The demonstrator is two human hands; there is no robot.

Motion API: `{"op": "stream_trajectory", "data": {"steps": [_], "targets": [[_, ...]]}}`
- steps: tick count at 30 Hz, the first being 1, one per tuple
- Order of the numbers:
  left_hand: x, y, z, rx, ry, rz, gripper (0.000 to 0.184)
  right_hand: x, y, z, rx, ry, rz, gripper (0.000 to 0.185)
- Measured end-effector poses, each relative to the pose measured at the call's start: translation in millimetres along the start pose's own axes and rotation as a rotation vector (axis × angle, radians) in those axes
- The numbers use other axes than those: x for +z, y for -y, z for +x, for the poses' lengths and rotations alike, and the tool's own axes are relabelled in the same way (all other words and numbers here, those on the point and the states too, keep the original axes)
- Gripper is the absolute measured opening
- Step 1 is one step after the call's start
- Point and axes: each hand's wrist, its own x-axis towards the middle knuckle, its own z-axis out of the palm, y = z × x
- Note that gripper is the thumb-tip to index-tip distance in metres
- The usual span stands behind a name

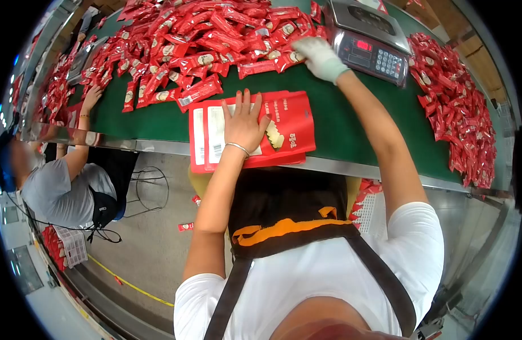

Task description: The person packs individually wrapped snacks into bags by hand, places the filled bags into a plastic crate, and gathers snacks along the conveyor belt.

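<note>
On the near edge of the green table [346, 133] lies a stack of flat red pouches [295, 122] with white label panels. My left hand [245, 126], bare and with a bracelet at the wrist, rests flat on the pouches with its fingers spread. My right hand [320, 58] wears a pale glove and reaches to the near right side of a large heap of small red packets [215, 37]. Its fingertips are at the packets, and whether they hold one is too unclear to tell. A digital scale [371, 48] with a lit red display stands just right of that hand.
Another heap of red packets [451, 102] covers the table's right end. A co-worker [68, 190] in a grey shirt sits at the left, a hand at the packets there. The metal table edge [162, 146] runs in front of me. A few packets lie on the floor.
</note>
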Motion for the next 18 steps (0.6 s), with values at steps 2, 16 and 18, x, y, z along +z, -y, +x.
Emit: {"op": "stream_trajectory", "data": {"steps": [2,16,18], "targets": [[-1,3,2,0.002,0.002,-0.004,0.062,24,4,16,-0.092,0.190,-0.157,0.034],[-3,5,4,0.000,0.042,-0.102,0.060,32,48,14,-0.033,0.307,0.186,0.064],[0,6,4,-0.005,0.050,-0.162,0.060,13,50,-46,0.160,0.265,0.252,0.064]]}}
